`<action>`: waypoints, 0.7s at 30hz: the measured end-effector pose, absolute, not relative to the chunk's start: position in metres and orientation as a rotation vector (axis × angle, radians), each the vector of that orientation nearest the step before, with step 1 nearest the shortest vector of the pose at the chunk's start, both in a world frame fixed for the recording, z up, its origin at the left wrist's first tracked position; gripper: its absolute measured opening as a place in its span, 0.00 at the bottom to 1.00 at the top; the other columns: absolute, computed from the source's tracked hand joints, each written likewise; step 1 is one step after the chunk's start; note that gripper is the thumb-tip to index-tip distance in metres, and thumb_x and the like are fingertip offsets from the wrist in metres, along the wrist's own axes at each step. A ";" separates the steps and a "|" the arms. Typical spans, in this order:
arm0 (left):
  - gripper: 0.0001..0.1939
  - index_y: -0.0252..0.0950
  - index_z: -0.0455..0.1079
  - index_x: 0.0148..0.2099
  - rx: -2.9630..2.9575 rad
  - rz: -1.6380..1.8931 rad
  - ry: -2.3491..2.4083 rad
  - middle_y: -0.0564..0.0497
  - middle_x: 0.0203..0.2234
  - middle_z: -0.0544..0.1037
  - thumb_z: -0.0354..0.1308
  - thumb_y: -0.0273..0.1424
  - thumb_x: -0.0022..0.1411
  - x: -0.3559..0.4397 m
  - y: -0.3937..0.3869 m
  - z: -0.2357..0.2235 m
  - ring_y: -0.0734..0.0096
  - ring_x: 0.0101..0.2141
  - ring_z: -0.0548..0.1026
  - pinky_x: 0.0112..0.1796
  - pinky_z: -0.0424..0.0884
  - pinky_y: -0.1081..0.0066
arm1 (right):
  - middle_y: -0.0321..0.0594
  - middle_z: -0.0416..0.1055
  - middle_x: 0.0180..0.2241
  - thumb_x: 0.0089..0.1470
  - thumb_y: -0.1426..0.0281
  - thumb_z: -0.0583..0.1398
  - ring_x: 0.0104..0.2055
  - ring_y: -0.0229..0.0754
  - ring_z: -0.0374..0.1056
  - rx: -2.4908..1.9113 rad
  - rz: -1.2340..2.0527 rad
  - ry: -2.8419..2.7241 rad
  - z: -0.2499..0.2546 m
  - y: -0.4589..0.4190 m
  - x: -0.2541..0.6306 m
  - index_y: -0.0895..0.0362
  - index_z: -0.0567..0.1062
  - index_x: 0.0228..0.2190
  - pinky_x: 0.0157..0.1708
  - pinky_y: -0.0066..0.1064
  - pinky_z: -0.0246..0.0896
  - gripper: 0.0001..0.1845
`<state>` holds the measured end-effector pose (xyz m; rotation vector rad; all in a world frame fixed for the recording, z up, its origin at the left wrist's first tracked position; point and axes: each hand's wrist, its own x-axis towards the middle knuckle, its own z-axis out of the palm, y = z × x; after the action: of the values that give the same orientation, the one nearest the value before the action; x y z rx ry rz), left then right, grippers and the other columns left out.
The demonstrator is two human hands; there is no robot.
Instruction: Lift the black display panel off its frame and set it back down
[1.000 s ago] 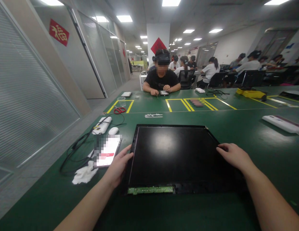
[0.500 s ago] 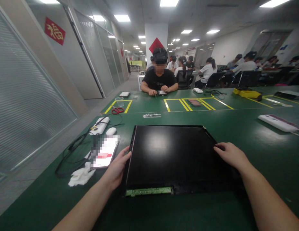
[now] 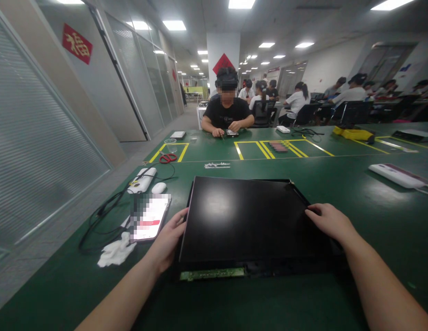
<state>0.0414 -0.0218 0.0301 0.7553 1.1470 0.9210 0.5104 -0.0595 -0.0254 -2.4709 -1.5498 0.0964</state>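
Observation:
A black LCD panel (image 3: 244, 220) lies in a dark frame on the green table, with a strip of green circuit board (image 3: 214, 274) along the near edge. My left hand (image 3: 170, 241) grips the panel's left edge, which is tilted up a little out of the frame, fingertips at its side. At the right edge, my right hand (image 3: 329, 223) has thumb and fingers closed on the panel's rim; its lower fingers are hidden. The raised left side stands higher than the right.
Left of the panel are a lit phone (image 3: 152, 217), crumpled tissue (image 3: 117, 250), a white oval case (image 3: 159, 188), a white power bank (image 3: 143, 179), black cables (image 3: 103, 211) and red scissors (image 3: 168, 158). A white device (image 3: 395, 175) lies right. A co-worker (image 3: 227, 110) sits opposite.
The left side of the panel has risen from the frame, with my left hand at that edge. My right hand has barely moved.

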 end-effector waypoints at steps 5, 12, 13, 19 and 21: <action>0.37 0.38 0.70 0.59 0.857 0.990 1.085 0.44 0.49 0.82 0.74 0.39 0.47 0.042 -0.024 0.032 0.54 0.43 0.82 0.36 0.77 0.67 | 0.52 0.76 0.49 0.58 0.55 0.53 0.46 0.56 0.75 -2.504 0.147 -1.545 -0.023 -0.060 0.508 0.57 0.82 0.46 0.44 0.43 0.69 0.27; 0.32 0.39 0.72 0.60 0.917 0.958 1.047 0.47 0.43 0.84 0.70 0.37 0.53 0.040 -0.025 0.027 0.53 0.43 0.82 0.43 0.76 0.63 | 0.51 0.76 0.49 0.59 0.55 0.52 0.47 0.55 0.74 -2.506 0.128 -1.571 -0.022 -0.060 0.506 0.57 0.82 0.46 0.45 0.41 0.69 0.27; 0.31 0.39 0.73 0.60 0.922 0.963 1.044 0.48 0.42 0.84 0.69 0.37 0.54 0.040 -0.025 0.027 0.53 0.43 0.82 0.44 0.76 0.63 | 0.51 0.76 0.49 0.59 0.55 0.52 0.47 0.55 0.74 -2.511 0.130 -1.568 -0.022 -0.060 0.506 0.57 0.82 0.46 0.45 0.41 0.69 0.27; 0.25 0.40 0.75 0.58 0.896 0.972 0.999 0.49 0.44 0.84 0.66 0.34 0.57 0.043 -0.026 0.034 0.52 0.47 0.80 0.47 0.75 0.63 | 0.51 0.76 0.48 0.59 0.55 0.53 0.46 0.55 0.74 -2.498 0.113 -1.562 -0.023 -0.061 0.506 0.57 0.82 0.46 0.44 0.42 0.69 0.27; 0.25 0.38 0.75 0.58 0.882 0.984 0.946 0.48 0.45 0.84 0.63 0.34 0.58 0.045 -0.026 0.037 0.50 0.50 0.79 0.48 0.75 0.60 | 0.51 0.76 0.49 0.58 0.55 0.53 0.46 0.55 0.74 -2.498 0.129 -1.550 -0.021 -0.061 0.505 0.57 0.82 0.46 0.44 0.42 0.69 0.26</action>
<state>0.0449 -0.0262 0.0372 0.8816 0.9457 0.9840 0.5051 -0.0610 -0.0212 -2.4979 -1.5502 0.1290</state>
